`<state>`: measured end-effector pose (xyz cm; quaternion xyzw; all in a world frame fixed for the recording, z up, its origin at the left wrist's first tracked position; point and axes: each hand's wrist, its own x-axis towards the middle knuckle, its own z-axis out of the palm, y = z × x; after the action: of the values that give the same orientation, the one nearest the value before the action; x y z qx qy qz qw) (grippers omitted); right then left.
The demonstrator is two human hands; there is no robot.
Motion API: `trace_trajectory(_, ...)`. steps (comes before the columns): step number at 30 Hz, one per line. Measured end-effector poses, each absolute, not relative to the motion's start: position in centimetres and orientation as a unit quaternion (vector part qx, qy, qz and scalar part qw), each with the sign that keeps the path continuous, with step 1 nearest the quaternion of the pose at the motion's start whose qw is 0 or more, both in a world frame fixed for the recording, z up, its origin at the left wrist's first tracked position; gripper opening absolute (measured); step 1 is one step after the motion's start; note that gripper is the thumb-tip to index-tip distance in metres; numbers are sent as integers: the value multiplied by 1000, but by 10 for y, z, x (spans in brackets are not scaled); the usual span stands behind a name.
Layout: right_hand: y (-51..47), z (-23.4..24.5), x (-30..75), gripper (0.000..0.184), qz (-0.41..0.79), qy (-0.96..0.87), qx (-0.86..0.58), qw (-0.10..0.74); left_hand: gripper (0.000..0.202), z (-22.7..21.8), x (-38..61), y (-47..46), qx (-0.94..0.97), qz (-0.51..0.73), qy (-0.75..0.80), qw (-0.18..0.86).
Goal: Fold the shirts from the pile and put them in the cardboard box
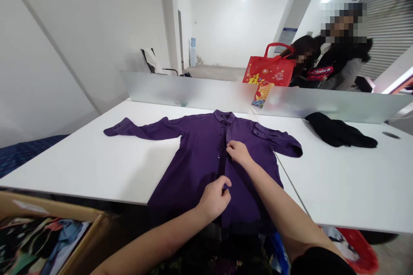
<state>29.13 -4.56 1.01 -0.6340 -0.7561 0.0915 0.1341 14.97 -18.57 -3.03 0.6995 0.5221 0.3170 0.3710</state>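
Observation:
A dark purple button-up shirt (200, 150) lies face up on the white table (97, 167), collar at the far side and hem hanging over the near edge. Its front is partly apart along the button placket, with buttons showing on the left edge. My right hand (238, 152) pinches the placket edge at chest height. Lower down, my left hand (215, 197) is closed on the placket too, thumb and fingers together. One sleeve stretches out to the left; the other is folded back on itself at the right.
A black garment (340, 131) lies on the table at right. Behind the frosted divider (193, 92) are a red bag (271, 68) and people. A cardboard box (93, 232) of clothes stands at lower left, a red basket (368, 251) at lower right.

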Motion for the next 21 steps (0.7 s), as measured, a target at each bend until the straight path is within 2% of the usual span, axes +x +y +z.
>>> trace_trajectory(5, -47, -12, 287, 17, 105, -782, -606, 102, 26, -31, 137, -192, 767, 205, 512, 327)
trace_trajectory(9, -46, -17, 289, 23, 110, -791, -593, 106, 19, -26, 126, -195, 829, 127, 496, 227)
trace_trajectory(12, -52, -15, 292, 21, 123, -802, -575, 110, 19, -23, 117, -200, 861, 105, 465, 179)
trace_trajectory(14, -62, -14, 299, 19, 127, -809, -560, 127, 20, -22, 108, -205, 882, 106, 423, 177)
trace_trajectory(17, -92, -15, 328, 23, 62, -782, -578, 224, 23, -24, 81, -210, 877, 167, 420, 163)
trace_trajectory(19, -119, -19, 359, 30, -27, -716, -639, 280, 22, -28, 54, -208, 830, 237, 494, 106)
trace_trajectory(21, -146, -26, 395, 36, -89, -631, -724, 264, 22, -34, 25, -203, 757, 268, 595, 24)
